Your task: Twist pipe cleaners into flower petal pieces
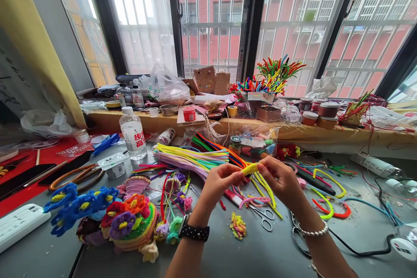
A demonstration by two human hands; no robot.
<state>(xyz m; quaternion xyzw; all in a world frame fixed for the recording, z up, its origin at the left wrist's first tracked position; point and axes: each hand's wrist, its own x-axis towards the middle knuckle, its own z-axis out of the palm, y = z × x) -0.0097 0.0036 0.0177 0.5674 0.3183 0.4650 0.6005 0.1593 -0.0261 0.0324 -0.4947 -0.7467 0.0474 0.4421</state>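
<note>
Between my two hands, above the middle of the table, is a short yellow pipe cleaner piece point(250, 169). My left hand point(224, 177), with a black dotted watch band on its wrist, pinches the near end between thumb and finger. The other end is pinched by my right hand point(276, 176), which wears a beaded bracelet. Beneath them lie long yellow pipe cleaners point(269, 189), a pink curled strip point(254, 200) and silver scissors point(265, 217). A small pile of yellow and pink fuzzy bits point(238, 226) is nearer to me.
Pipe cleaner flowers point(124, 225) fill the left front. Behind them stand a water bottle point(133, 134) and a pipe cleaner bundle point(185, 156). Black-handled scissors point(299, 236) lie beside my right forearm. Jars point(327, 110) and a pipe cleaner box point(259, 97) line the sill.
</note>
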